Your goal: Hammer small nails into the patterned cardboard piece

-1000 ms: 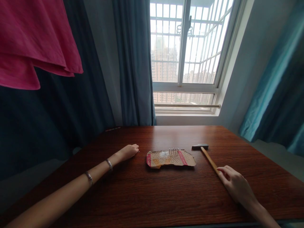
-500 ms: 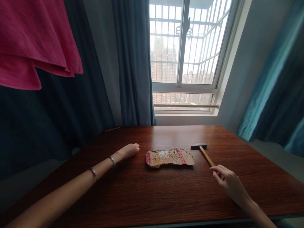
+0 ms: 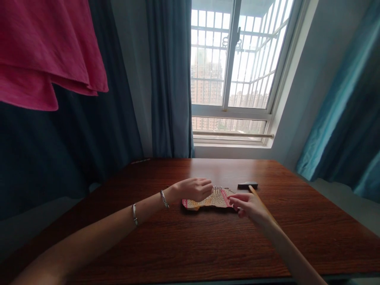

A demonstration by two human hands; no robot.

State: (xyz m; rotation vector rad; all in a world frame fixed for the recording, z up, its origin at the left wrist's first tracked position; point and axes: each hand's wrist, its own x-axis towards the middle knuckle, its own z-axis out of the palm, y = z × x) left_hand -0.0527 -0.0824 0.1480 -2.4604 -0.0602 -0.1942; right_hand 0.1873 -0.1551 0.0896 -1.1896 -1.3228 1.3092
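A torn, speckled piece of cardboard [image 3: 218, 200] with pink stripes lies on the brown wooden table [image 3: 190, 245]. A short row of nails [image 3: 217, 189] stands upright in it. My left hand [image 3: 192, 189] hovers over the cardboard's left part, fingers curled, fingertips close to the nails. My right hand [image 3: 251, 206] rests at the cardboard's right edge with its fingers loosely extended toward it. A hammer [image 3: 248, 185] with a dark head and wooden handle lies just behind my right hand, its handle partly hidden by the hand.
The table stands against a wall under a barred window [image 3: 237, 67]. Blue-grey curtains [image 3: 169, 79] hang at both sides. A pink cloth [image 3: 47, 47] hangs at the upper left. Two bracelets sit on my left forearm.
My left hand has moved right from the bare table to above the cardboard. My right hand has left the hammer handle and moved left to the cardboard's right edge.
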